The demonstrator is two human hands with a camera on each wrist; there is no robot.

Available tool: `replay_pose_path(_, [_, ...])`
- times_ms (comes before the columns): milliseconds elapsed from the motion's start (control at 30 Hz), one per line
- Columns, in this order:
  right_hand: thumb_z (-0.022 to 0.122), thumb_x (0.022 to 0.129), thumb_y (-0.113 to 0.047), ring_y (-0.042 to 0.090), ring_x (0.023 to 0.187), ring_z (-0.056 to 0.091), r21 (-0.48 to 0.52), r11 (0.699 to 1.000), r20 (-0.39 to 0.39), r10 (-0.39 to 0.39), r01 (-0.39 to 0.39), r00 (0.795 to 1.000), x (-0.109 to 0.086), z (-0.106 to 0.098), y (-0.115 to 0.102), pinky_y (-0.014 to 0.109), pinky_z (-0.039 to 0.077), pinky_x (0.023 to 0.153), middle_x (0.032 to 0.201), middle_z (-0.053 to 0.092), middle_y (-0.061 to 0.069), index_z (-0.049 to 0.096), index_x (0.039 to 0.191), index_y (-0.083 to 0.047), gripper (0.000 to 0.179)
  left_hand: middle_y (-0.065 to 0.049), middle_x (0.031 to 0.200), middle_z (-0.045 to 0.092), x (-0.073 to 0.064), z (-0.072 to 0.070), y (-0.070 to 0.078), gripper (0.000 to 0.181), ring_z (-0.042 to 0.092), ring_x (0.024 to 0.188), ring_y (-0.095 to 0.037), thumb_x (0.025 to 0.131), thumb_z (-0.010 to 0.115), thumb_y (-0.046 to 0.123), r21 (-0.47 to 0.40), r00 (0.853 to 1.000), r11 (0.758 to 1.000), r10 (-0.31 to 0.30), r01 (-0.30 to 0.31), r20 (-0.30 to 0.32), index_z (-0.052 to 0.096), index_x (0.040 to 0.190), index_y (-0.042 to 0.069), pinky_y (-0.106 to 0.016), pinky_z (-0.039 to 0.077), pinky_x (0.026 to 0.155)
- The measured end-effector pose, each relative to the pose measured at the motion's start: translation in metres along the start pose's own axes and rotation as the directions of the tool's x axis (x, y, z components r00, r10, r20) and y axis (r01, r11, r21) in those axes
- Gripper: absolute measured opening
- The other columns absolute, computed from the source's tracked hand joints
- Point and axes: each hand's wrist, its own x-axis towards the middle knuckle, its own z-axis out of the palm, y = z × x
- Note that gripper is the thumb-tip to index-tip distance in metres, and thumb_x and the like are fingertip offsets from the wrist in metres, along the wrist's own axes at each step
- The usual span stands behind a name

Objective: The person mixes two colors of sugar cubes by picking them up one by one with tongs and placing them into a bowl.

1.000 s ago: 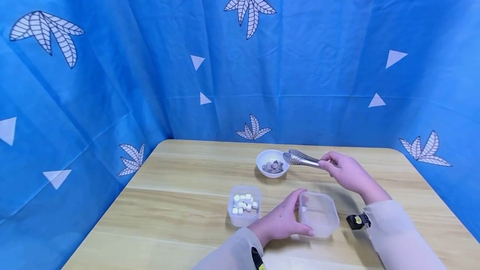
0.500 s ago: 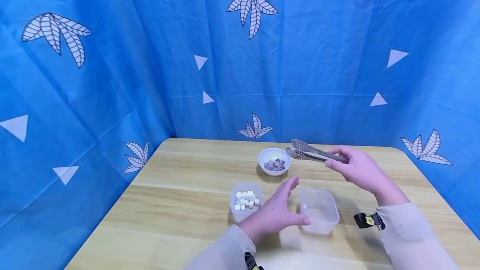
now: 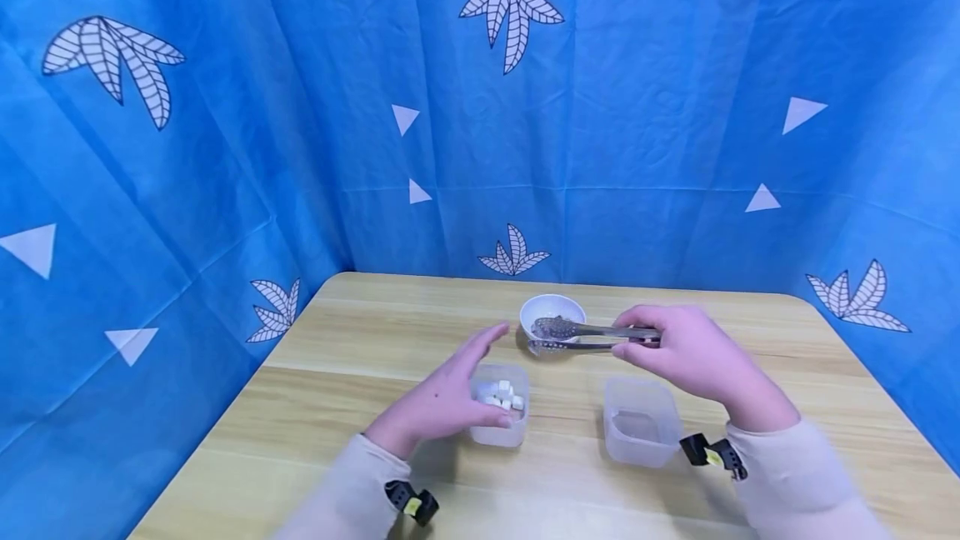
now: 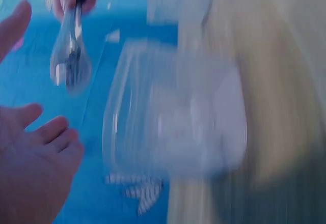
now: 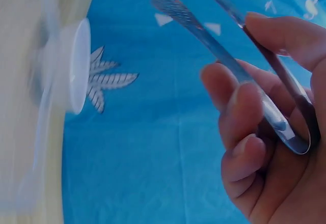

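Metal tongs (image 3: 600, 332) with perforated tips are gripped by my right hand (image 3: 686, 348). Their tips overlap the white bowl (image 3: 546, 303) at the back in the head view, hiding most of the greyish cubes inside it. In the right wrist view the tongs' two arms stand apart between thumb and fingers. My left hand (image 3: 442, 402) has thumb and fingers spread, holding nothing, at the left side of a clear plastic container (image 3: 498, 437). White cubes (image 3: 505, 390) lie in that container, partly hidden by the hand. The left wrist view is blurred.
A second clear container (image 3: 641, 444) stands on the wooden table (image 3: 337, 407) at the right, below my right forearm. Blue patterned cloth (image 3: 637, 123) hangs behind the table and along its sides.
My left hand has let go of the right container and moved left to the one with white cubes. My right hand has shifted slightly, bringing the tongs' tips over the bowl.
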Motion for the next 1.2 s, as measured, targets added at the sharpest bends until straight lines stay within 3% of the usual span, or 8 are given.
replay_pose_path(67, [0.075,0.091,-0.036,0.003,0.074,0.063,0.002,1.000,0.019,-0.015,0.014,1.000,0.002,0.004,-0.007,0.030,0.054,0.066,0.091,0.070,-0.012,0.074,0.108,-0.020,0.023,0.020,0.163,0.017,-0.001,-0.009,-0.014,0.116,0.026,0.148,-0.026,0.069,0.091,0.043,-0.006,1.000,1.000,-0.024,0.024,0.013,0.016,0.157,0.049,-0.061,0.026,0.115])
replay_pose_path(200, [0.076,0.090,-0.031,0.003,0.068,0.059,-0.004,0.999,0.050,-0.036,0.037,0.998,0.007,0.015,-0.018,0.028,0.052,0.062,0.083,0.066,-0.016,0.074,0.106,-0.022,0.019,0.012,0.166,0.015,-0.002,-0.019,-0.044,0.114,0.023,0.150,-0.029,0.075,0.088,0.037,-0.060,0.998,0.998,-0.026,0.030,0.060,0.014,0.161,0.041,-0.055,0.022,0.118])
replay_pose_path(300, [0.077,0.088,-0.030,0.004,0.065,0.054,-0.021,0.998,0.063,-0.052,0.054,0.997,0.012,0.025,-0.027,0.027,0.049,0.061,0.077,0.061,-0.018,0.074,0.105,-0.023,0.018,0.001,0.167,0.015,-0.001,-0.021,-0.064,0.113,0.023,0.150,-0.031,0.078,0.086,0.033,-0.127,0.995,0.992,0.013,0.000,0.100,0.011,0.162,0.033,-0.048,0.020,0.120])
replay_pose_path(467, [0.078,0.087,-0.030,0.003,0.059,0.048,-0.055,0.995,0.073,-0.078,0.082,0.994,0.017,0.039,-0.043,0.026,0.045,0.056,0.069,0.056,-0.017,0.075,0.105,-0.020,0.021,-0.009,0.168,0.013,0.004,-0.018,-0.086,0.120,0.021,0.151,-0.027,0.078,0.083,0.052,-0.266,0.979,0.962,0.105,-0.056,0.173,0.005,0.164,0.021,-0.043,0.019,0.121])
replay_pose_path(633, [0.079,0.085,-0.030,0.002,0.053,0.040,-0.131,0.981,0.069,-0.133,0.141,0.989,0.019,0.054,-0.055,0.025,0.036,0.047,0.060,0.047,-0.017,0.076,0.103,-0.019,0.022,-0.013,0.168,0.010,0.004,-0.012,-0.096,0.123,0.016,0.153,-0.024,0.079,0.081,0.057,-0.354,0.962,0.934,0.138,-0.048,0.234,0.001,0.164,0.016,-0.037,0.018,0.121])
replay_pose_path(800, [0.082,0.082,-0.030,0.001,0.053,0.041,-0.183,0.972,0.052,-0.143,0.150,0.988,0.021,0.064,-0.062,0.024,0.037,0.048,0.060,0.047,-0.019,0.076,0.098,-0.020,0.019,-0.009,0.168,0.012,0.004,-0.011,-0.098,0.112,0.018,0.152,-0.021,0.083,0.081,0.046,-0.353,0.960,0.935,0.115,-0.018,0.256,0.009,0.163,0.016,-0.028,0.020,0.120])
replay_pose_path(1033, [0.082,0.082,-0.029,0.000,0.054,0.044,-0.189,0.969,0.051,-0.149,0.156,0.987,0.024,0.069,-0.065,0.025,0.038,0.049,0.063,0.050,-0.020,0.075,0.098,-0.019,0.021,-0.005,0.161,0.032,0.006,-0.007,-0.099,0.115,0.027,0.149,-0.021,0.080,0.085,0.035,-0.335,0.954,0.941,0.133,-0.036,0.270,0.008,0.162,0.012,-0.027,0.021,0.119])
replay_pose_path(1200, [0.082,0.081,-0.029,0.000,0.053,0.042,-0.199,0.968,0.057,-0.145,0.153,0.988,0.026,0.076,-0.062,0.024,0.037,0.047,0.063,0.049,-0.020,0.074,0.096,-0.021,0.019,-0.001,0.153,0.043,0.007,0.000,-0.100,0.106,0.040,0.141,-0.020,0.081,0.084,0.027,-0.331,0.959,0.944,0.110,-0.019,0.260,0.015,0.160,0.014,-0.027,0.029,0.116])
